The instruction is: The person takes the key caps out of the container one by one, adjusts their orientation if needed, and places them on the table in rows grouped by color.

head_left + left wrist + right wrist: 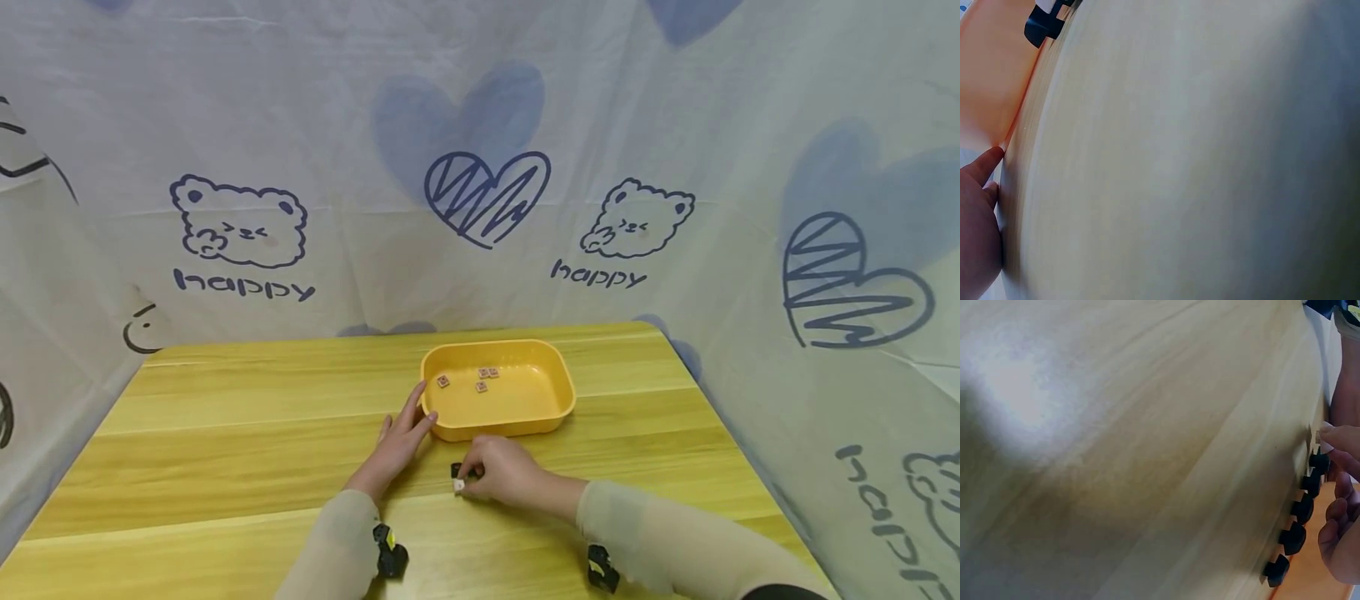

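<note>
Piece (459,485), small, pale, squarish, pinched by right hand (504,472)

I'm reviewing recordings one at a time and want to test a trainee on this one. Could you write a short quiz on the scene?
1. Count: how many small pieces are visible inside the yellow tray?

2. Multiple choice: as the head view shows it, which side of the tray is the left hand at?
A) Left
B) Right
C) Far

3. True or false: the right hand pinches a small white piece outside the tray.

Key: 1. Four. 2. A. 3. True.
</note>
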{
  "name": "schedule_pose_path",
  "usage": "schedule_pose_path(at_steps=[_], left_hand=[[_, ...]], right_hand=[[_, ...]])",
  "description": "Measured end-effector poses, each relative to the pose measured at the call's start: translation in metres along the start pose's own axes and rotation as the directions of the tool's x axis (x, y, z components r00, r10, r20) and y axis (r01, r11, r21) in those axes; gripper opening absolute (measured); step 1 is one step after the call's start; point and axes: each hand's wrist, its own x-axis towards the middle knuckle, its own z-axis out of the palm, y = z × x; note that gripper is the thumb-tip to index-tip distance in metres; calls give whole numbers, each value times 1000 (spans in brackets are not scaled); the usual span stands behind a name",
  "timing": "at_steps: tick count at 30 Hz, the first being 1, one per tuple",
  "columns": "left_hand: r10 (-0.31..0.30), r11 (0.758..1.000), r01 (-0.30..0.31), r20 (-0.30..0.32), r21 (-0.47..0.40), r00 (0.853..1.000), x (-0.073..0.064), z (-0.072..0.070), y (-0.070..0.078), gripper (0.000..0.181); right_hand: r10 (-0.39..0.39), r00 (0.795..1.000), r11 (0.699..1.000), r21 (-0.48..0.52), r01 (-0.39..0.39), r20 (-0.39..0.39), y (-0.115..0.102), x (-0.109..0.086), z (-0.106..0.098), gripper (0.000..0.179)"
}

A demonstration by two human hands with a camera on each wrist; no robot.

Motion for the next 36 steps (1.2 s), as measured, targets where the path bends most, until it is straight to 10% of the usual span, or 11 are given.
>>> schedule_pose_path(at_steps=[24,36], left_hand=[[-10,1000,10,3,-3,1000,-1,-1,2,65],[-2,1000,2,3,-6,1000,1,0,0,64]], right_hand=[[5,1000,999,-39,-5,12,2,2,5,13],[-72,997,997,-23,72,-5,1,-2,-23,17]])
